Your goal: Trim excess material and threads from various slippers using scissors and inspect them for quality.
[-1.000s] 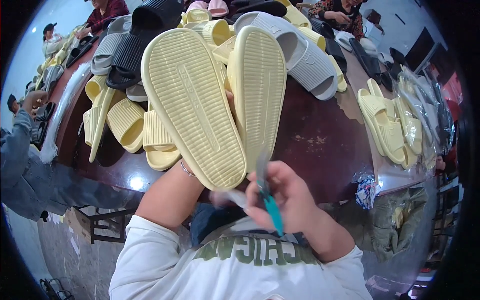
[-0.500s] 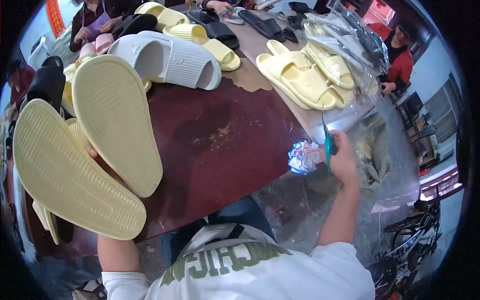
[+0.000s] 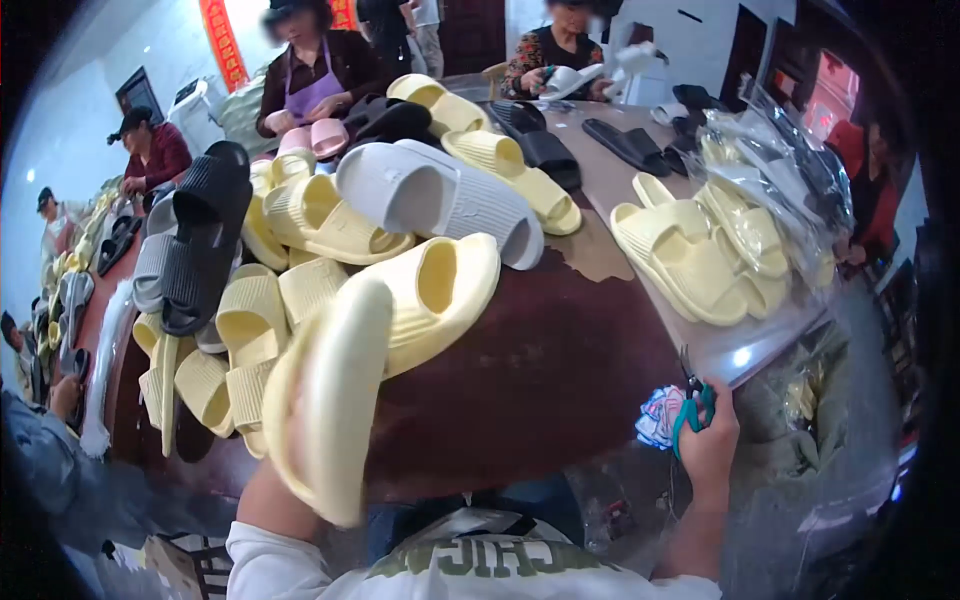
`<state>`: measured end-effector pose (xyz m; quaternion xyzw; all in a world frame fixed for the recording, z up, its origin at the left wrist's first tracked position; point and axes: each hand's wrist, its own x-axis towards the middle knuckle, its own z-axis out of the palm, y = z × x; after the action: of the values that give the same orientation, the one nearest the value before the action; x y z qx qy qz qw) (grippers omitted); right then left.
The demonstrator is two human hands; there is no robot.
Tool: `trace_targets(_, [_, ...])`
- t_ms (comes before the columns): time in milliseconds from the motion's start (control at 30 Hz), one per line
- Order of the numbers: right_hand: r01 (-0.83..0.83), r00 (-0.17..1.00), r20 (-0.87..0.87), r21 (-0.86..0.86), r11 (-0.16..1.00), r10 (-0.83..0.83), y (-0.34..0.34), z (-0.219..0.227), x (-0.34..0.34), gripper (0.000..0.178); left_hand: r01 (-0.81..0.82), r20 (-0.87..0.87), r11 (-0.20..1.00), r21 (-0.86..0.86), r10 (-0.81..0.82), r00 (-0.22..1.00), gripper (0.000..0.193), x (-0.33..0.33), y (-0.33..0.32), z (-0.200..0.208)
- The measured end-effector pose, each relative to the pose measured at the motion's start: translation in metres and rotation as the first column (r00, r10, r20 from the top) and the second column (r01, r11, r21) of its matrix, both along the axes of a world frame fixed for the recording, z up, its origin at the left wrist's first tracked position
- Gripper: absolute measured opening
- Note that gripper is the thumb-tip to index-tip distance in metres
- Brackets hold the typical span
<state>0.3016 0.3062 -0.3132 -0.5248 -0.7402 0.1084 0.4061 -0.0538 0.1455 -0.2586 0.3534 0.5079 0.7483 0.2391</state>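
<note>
My left hand [image 3: 298, 432] is closed around a pale yellow slipper [image 3: 350, 400], raised over the table's near left and smeared by motion. The slipper hides most of the fingers. Just behind it is a second yellow slipper [image 3: 432, 300], opening facing up; I cannot tell whether it is also in my grip. My right hand [image 3: 712, 432] holds small scissors [image 3: 690, 408] with teal handles, blades pointing up and away, at the table's right edge. Beside them, at the fingers, is a crumpled bundle of white, blue and red tags [image 3: 658, 418].
Yellow, grey and black slippers pile up at left, with a grey pair [image 3: 450, 200] on top. Yellow slippers [image 3: 690, 250] and clear plastic bags [image 3: 780, 180] lie on the right tabletop. Co-workers [image 3: 315, 80] sit across the table and at left. A sack [image 3: 800, 400] stands at right.
The view has tilted up and left. The yellow slippers in my left hand have turned from soles facing me to edge-on and openings up. My right hand still has the scissors.
</note>
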Motion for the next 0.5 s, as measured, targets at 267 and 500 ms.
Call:
trace_targets(267, [-0.542, 0.796, -0.327, -0.01, 0.84, 0.509, -0.018, 0.01, -0.03, 0.068, 0.056, -0.928, 0.998, 0.021, -0.001, 0.372, 0.014, 0.003, 0.029, 0.005])
trace_targets(500, [-0.639, 0.766, -0.233, -0.176, 0.749, 0.599, -0.023, 0.034, -0.076, 0.064, 0.17, -0.98, 0.983, 0.075, 0.104, -0.168, 0.014, 0.005, 0.022, -0.001])
